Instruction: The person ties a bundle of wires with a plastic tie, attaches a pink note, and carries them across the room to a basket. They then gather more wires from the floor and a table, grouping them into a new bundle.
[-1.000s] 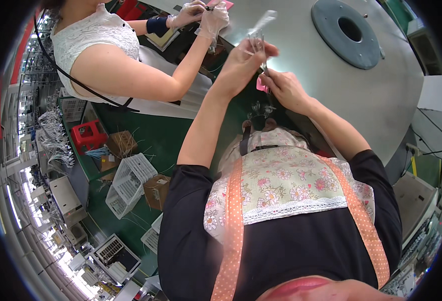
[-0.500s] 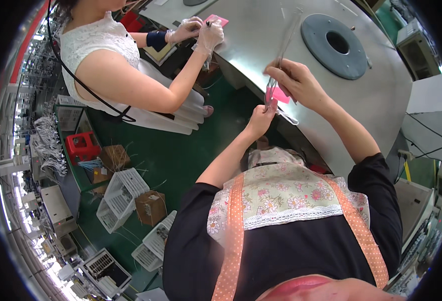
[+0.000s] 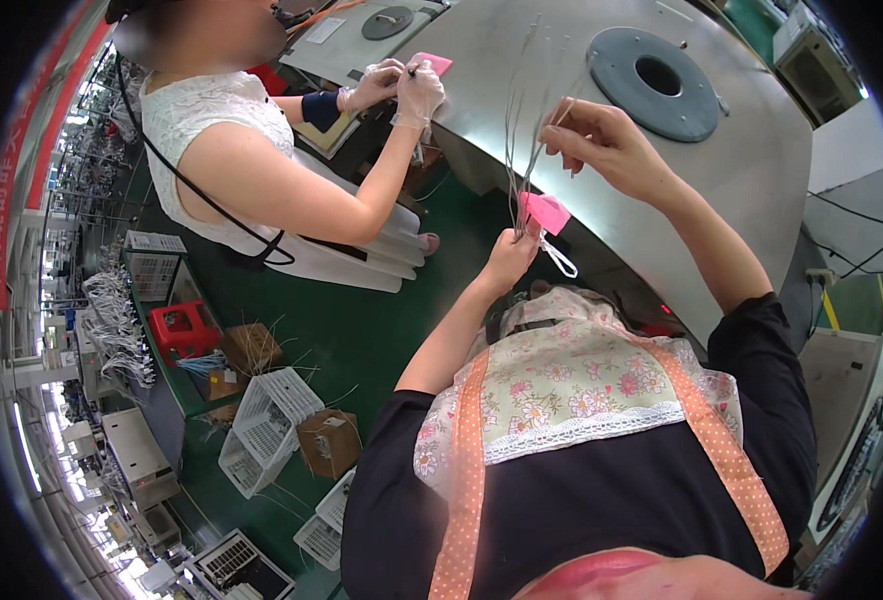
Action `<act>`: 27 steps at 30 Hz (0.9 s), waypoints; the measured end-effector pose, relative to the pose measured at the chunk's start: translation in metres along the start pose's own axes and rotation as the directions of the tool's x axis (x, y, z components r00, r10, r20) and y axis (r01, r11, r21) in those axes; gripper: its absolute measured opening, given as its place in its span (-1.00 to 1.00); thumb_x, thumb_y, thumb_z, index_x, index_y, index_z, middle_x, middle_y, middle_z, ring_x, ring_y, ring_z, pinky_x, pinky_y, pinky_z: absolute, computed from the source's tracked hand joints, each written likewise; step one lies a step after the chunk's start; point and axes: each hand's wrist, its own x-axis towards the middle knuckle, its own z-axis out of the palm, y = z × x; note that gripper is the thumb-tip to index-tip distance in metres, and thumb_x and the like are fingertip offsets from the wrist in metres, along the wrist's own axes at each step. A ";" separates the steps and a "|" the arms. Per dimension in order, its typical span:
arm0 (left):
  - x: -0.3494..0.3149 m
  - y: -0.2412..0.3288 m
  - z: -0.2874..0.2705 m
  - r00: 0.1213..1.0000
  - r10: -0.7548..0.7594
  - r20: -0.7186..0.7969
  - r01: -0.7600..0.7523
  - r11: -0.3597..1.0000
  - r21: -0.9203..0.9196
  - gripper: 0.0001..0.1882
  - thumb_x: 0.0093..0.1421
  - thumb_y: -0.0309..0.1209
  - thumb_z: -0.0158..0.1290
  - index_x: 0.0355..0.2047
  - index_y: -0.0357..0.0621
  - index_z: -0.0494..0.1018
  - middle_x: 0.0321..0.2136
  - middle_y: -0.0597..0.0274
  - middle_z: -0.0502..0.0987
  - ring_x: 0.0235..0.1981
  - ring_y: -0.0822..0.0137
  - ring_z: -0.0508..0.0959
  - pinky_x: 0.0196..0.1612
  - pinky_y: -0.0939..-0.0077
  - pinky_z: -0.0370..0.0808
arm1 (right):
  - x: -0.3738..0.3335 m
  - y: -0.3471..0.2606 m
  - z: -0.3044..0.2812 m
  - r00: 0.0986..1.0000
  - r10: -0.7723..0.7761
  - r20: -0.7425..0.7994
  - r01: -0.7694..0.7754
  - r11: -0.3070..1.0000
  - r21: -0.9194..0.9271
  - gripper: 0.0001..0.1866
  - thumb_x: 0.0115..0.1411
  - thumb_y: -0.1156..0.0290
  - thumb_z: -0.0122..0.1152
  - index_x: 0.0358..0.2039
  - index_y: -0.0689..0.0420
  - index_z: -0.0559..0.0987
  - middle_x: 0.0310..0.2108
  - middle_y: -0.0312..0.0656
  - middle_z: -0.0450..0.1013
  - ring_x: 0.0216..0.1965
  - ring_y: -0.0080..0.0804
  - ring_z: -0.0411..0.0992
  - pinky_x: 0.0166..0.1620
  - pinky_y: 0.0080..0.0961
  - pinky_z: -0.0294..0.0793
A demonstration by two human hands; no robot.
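Observation:
My left hand (image 3: 511,258) is closed around the lower ends of a bunch of thin grey wires (image 3: 512,150), which stand up and fan out above it. A pink folded piece (image 3: 546,212), perhaps card or cloth, sits against the wires just above that hand. Below the pink piece hangs a white loop (image 3: 561,262). My right hand (image 3: 606,150) is raised over the table edge, its thumb and forefinger pinched at some wire strands on the bunch's right side. Exactly how many strands it grips is too fine to see.
A metal-topped table (image 3: 721,190) carries a grey disc with a centre hole (image 3: 696,112). To the left, a gloved co-worker (image 3: 251,170) handles another pink piece (image 3: 435,64). White crates (image 3: 271,425), cardboard boxes (image 3: 328,443) and a red stool (image 3: 183,330) stand beyond on the left.
The wires have spread apart at the top. My right hand has moved slightly up and away from the pink piece, which shows more fully now. My left hand has shifted a little left and down.

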 end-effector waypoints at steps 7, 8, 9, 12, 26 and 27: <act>-0.009 0.020 0.013 0.997 -0.015 0.071 0.016 1.000 -0.016 -0.51 0.30 -0.23 -0.14 -0.77 -0.14 0.23 -0.79 0.49 0.11 -0.71 0.59 0.07 -0.66 0.52 0.03 | 0.004 -0.025 0.003 0.796 -0.584 0.161 0.575 0.645 -0.503 -0.79 0.08 0.42 0.23 -0.24 0.14 0.52 -0.24 -0.18 0.40 -0.29 -0.37 0.41 -0.32 -0.51 0.42; -0.010 0.018 0.014 0.998 -0.014 0.069 0.015 1.000 -0.017 -0.51 0.30 -0.23 -0.14 -0.77 -0.14 0.23 -0.79 0.49 0.11 -0.71 0.59 0.07 -0.66 0.52 0.03 | 0.007 -0.028 0.003 0.714 -0.660 0.233 0.630 0.461 -0.624 -0.77 0.07 0.36 0.25 -0.24 0.10 0.52 -0.23 -0.18 0.39 -0.25 -0.30 0.41 -0.28 -0.42 0.46; -0.010 0.014 0.014 1.000 -0.007 0.024 0.006 1.000 0.031 -0.52 0.30 -0.23 -0.13 -0.76 -0.16 0.24 -0.79 0.49 0.12 -0.70 0.59 0.07 -0.65 0.51 0.03 | 0.006 -0.026 0.003 0.785 -0.587 0.197 0.535 0.483 -0.693 -0.75 0.07 0.30 0.25 -0.23 0.07 0.52 -0.16 -0.19 0.38 -0.13 -0.26 0.36 -0.21 -0.38 0.45; -0.009 0.000 0.015 0.990 0.063 -0.125 -0.042 0.985 0.170 -0.48 0.29 -0.16 -0.12 -0.73 -0.26 0.26 -0.79 0.43 0.16 -0.69 0.54 0.10 -0.64 0.46 0.08 | 0.007 -0.028 0.004 0.886 -0.452 0.100 0.258 0.302 -0.918 -0.75 0.10 0.25 0.21 -0.23 0.06 0.52 -0.09 -0.22 0.35 -0.04 -0.27 0.31 -0.14 -0.34 0.41; 0.006 -0.009 0.009 0.892 0.324 -0.315 -0.088 0.808 0.583 -0.36 0.28 -0.05 -0.15 -0.70 -0.44 0.33 -0.74 -0.23 0.30 -0.62 -0.20 0.39 -0.60 0.16 0.24 | 0.046 -0.010 -0.020 0.992 -0.110 0.060 0.086 0.246 -0.965 -0.79 0.16 0.24 0.13 -0.37 0.09 0.38 -0.67 -0.15 0.43 -0.54 -0.16 0.49 -0.49 -0.27 0.46; 0.007 -0.011 0.007 0.888 0.336 -0.316 -0.090 0.798 0.596 -0.37 0.27 -0.05 -0.14 -0.71 -0.43 0.35 -0.73 -0.23 0.31 -0.62 -0.19 0.41 -0.59 0.15 0.25 | 0.047 -0.008 -0.021 0.992 -0.107 0.063 0.087 0.245 -0.966 -0.79 0.16 0.24 0.13 -0.37 0.09 0.38 -0.67 -0.15 0.43 -0.54 -0.16 0.49 -0.49 -0.27 0.46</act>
